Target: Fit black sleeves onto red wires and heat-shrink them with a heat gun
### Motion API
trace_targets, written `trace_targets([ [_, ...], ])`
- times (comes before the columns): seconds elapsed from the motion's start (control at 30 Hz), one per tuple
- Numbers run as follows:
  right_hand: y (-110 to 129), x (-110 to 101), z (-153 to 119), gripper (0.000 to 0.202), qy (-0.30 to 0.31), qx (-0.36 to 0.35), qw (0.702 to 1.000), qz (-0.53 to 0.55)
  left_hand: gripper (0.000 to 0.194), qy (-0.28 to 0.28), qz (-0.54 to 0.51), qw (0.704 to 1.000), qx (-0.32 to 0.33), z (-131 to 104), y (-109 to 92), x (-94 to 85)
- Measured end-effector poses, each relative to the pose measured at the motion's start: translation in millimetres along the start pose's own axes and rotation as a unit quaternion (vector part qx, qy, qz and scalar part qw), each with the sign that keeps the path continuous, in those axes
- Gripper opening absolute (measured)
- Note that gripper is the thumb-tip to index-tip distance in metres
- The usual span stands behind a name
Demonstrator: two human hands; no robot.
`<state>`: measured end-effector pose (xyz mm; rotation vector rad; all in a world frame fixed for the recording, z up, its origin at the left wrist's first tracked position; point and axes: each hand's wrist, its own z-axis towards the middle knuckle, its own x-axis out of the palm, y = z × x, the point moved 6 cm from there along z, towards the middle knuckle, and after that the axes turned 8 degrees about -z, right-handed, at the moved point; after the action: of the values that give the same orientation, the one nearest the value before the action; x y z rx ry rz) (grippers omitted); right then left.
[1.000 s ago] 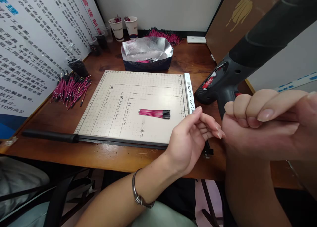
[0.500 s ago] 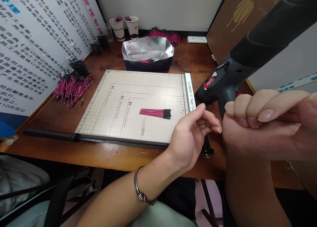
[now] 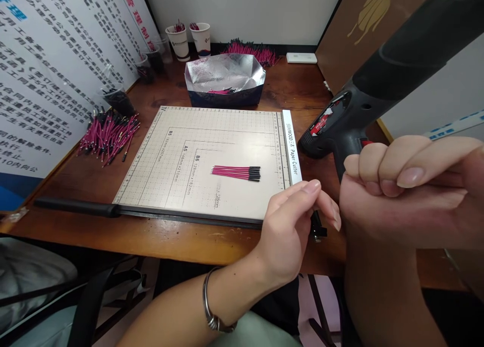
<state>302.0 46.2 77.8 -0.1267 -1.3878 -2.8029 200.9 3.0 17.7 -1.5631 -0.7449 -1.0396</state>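
Note:
Pink wires with black ends (image 3: 236, 173) lie side by side in a small row on a cream paper cutter board (image 3: 147, 155). My left hand (image 3: 293, 231) is over the board's near right corner, its fingers loosely bent and apart, with nothing visible in them; a metal bangle circles the wrist. Farther right, my right hand (image 3: 403, 185) is closed in a fist, and what it may hold is hidden. Directly behind that fist is a black heat-gun-like tool (image 3: 359, 105) with a red trigger; the fist covers part of its handle.
A foil-lined box (image 3: 225, 79) with some wires stands behind the board. Wires are heaped at the left (image 3: 109, 135) and at the back (image 3: 249, 52). Paper cups (image 3: 189, 42) and dark plastic cups (image 3: 119, 100) stand near the walls. The cutter's black handle (image 3: 75, 207) points left along the front edge.
My left hand has moved slightly down and turned, with the thumb lower, uncovering more of the cutter's white strip. My right hand has barely moved. The wires on the board lie as before.

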Motion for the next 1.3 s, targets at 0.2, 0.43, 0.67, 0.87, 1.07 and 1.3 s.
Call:
trace_targets([
  [0.2, -0.2, -0.7, 0.8, 0.047, -0.019, -0.011, 1.000, 0.004, 0.039, -0.014, -0.005, 1.000, 0.001, 11.4, -1.1, 1.2],
  [0.43, -0.1, 1.5, 0.4, 0.048, -0.008, -0.016, 1.000, -0.008, 0.040, -0.022, 0.004, 1.000, -0.008, 1.1, -2.9, -1.1],
  [0.67, 0.8, -0.1, -1.4, 0.046, -0.006, -0.023, 1.000, -0.011, 0.040, -0.025, -0.019, 0.999, -0.001, 1.8, -1.0, -2.4],
  [0.87, -0.6, 1.2, -1.2, 0.043, -0.002, -0.021, 1.000, 0.004, 0.039, -0.037, -0.034, 0.999, 0.005, 18.0, 0.7, -0.6],
  [1.07, -0.7, 1.7, -0.6, 0.045, -0.007, -0.014, 1.000, -0.024, 0.039, -0.045, -0.038, 0.998, -0.004, 3.4, 1.8, -4.0],
  [1.3, -0.7, 1.7, -1.9, 0.045, -0.009, -0.009, 1.000, -0.028, 0.041, -0.048, -0.046, 0.998, -0.019, 1.9, 7.2, -4.6],
])
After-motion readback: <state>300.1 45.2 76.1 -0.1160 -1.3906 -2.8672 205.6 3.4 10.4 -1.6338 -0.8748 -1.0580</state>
